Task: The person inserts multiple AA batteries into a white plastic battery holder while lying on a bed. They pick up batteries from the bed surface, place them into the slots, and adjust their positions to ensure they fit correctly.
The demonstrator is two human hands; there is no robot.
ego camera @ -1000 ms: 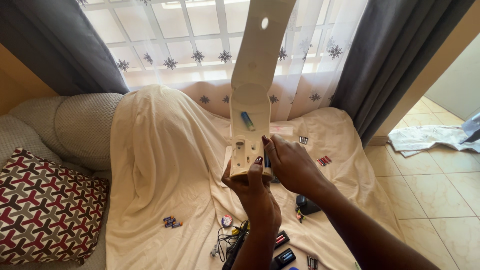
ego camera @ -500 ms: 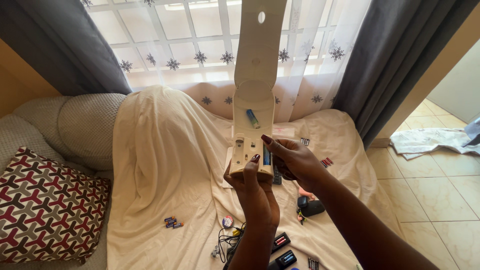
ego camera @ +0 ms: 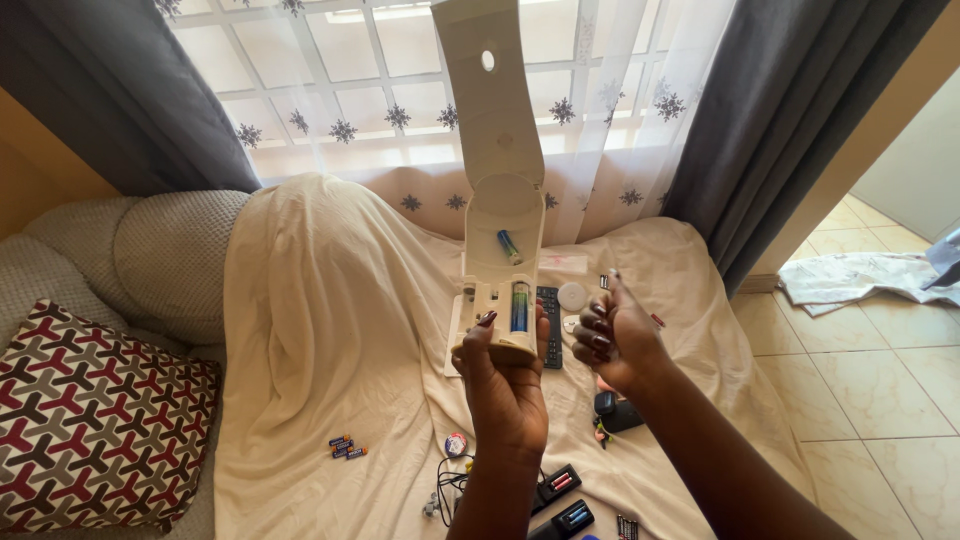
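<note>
Right hand [ego camera: 612, 335] has drawn back from the white device [ego camera: 497, 250], fingers loosely curled and empty, while my left hand [ego camera: 500, 385] grips its base upright above the bed; the blue battery [ego camera: 519, 306] may drop if the device tilts.

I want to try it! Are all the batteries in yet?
Not yet. One blue battery already sits in the white device, whose lid is flipped up. The left hand holds the device; the right hand is off it. The slots beside that battery look empty, and spare batteries lie on the sheet.
</note>
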